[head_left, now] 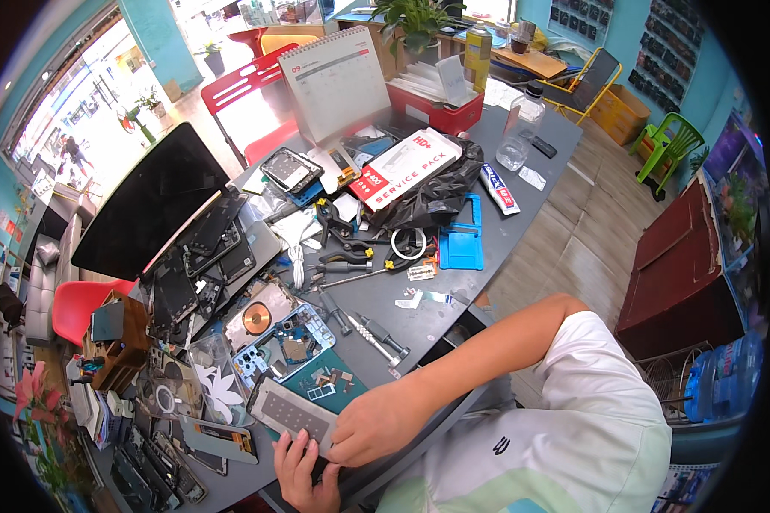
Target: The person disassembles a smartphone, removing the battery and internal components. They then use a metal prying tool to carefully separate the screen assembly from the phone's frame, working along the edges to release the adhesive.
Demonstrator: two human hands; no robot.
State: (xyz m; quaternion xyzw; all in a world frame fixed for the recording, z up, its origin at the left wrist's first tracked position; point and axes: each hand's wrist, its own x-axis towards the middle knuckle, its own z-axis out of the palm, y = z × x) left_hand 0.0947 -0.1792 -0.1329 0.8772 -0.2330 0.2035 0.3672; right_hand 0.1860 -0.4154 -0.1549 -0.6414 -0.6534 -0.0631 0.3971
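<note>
My left hand (pixel 304 470) grips the near edge of a flat silver-grey phone part (pixel 289 409) with a darker dotted pad on it. My right hand (pixel 372 427) is pinched on the same part's right end, its fingertips partly hidden. Just beyond lies a teal board (pixel 340 380) with small pieces on it, beside an opened light-blue phone frame (pixel 267 344) with exposed circuit boards and a back panel with a copper coil (pixel 257 318). Several screwdrivers (pixel 364 329) lie to the right of these.
The cluttered grey desk (pixel 526 205) holds a monitor (pixel 145 192), dismantled phones (pixel 175 286), pliers (pixel 342 256), a blue holder (pixel 460 248), a white-and-red box (pixel 405 171), a desk calendar (pixel 329 81) and a plastic bottle (pixel 518 132). A maroon cabinet (pixel 663 282) stands to the right.
</note>
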